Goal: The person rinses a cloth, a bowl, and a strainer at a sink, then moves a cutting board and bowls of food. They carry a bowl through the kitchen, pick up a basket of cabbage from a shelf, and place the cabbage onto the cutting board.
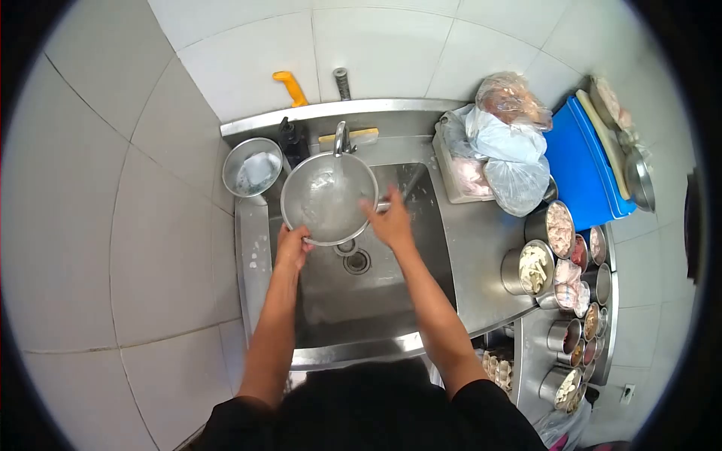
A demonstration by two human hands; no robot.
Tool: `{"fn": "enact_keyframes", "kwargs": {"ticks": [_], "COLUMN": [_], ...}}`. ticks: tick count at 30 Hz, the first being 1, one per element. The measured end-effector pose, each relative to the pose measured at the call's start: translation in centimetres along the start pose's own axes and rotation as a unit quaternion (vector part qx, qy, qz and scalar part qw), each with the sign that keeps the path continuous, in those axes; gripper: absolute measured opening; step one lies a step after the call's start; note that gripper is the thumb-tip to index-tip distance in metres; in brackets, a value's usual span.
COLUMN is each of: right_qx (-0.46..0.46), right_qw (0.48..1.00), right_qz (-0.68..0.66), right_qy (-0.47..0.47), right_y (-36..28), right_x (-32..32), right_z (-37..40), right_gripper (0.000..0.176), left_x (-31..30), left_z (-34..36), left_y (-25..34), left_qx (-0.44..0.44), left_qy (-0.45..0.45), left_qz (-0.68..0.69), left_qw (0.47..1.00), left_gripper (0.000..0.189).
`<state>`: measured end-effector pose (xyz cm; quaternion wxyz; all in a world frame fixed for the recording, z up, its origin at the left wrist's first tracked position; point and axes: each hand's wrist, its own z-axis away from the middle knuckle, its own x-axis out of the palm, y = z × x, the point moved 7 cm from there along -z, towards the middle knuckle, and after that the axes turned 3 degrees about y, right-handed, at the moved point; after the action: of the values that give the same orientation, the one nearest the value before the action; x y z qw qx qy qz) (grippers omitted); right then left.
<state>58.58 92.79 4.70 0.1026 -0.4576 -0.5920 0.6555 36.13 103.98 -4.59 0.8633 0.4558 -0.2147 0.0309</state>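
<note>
A round metal bowl (329, 233) with water in it is held over the sink (323, 301), under the running tap (340, 139). My left hand (294, 246) is closed on its near-left rim, thumb on top. At the right side of the bowl, my right hand (390, 222) is slightly blurred, its thumb and fingers spread apart by the rim. A short metal piece shows between these fingers and the bowl. Below the bowl, the round drain (357, 261) is visible.
A smaller bowl (239, 159) with suds and a scouring pad stands at the sink's left corner, near a dark bottle (292, 139). Bagged food (515, 150), a blue bin (583, 165) and several metal pots of ingredients (519, 270) line the right counter.
</note>
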Motion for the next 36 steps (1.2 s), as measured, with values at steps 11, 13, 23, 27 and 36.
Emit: {"fn": "enact_keyframes", "kwargs": {"ticks": [11, 13, 23, 27, 36], "right_qx": [-0.255, -0.264, -0.357, -0.373, -0.274], "right_qw": [0.831, 0.812, 0.872, 0.902, 0.882], "right_qz": [0.464, 0.500, 0.335, 0.186, 0.058], "right_qy": [-0.174, -0.146, -0.018, 0.117, 0.378], "right_y": [-3.6, -4.9, -6.3, -3.7, -6.6], "right_x": [2.0, -2.1, -27.7, -39.9, -73.8], "right_z": [2.9, 3.0, 4.5, 2.8, 2.0], "right_gripper": [0.049, 0.049, 0.088, 0.065, 0.031], "left_x": [7.9, 12.8, 27.9, 42.1, 76.1], "left_z": [-7.3, -1.7, 6.1, 15.1, 19.6], "left_y": [-0.9, 0.5, 1.1, 2.1, -0.8], "left_qx": [0.336, 0.409, 0.335, 0.119, 0.286], "left_qy": [-0.222, -0.239, -0.149, -0.277, -0.420], "left_qz": [-0.355, -0.330, -0.169, -0.081, -0.245], "left_qw": [0.844, 0.816, 0.915, 0.950, 0.826], "left_gripper": [0.026, 0.031, 0.026, 0.039, 0.042]}}
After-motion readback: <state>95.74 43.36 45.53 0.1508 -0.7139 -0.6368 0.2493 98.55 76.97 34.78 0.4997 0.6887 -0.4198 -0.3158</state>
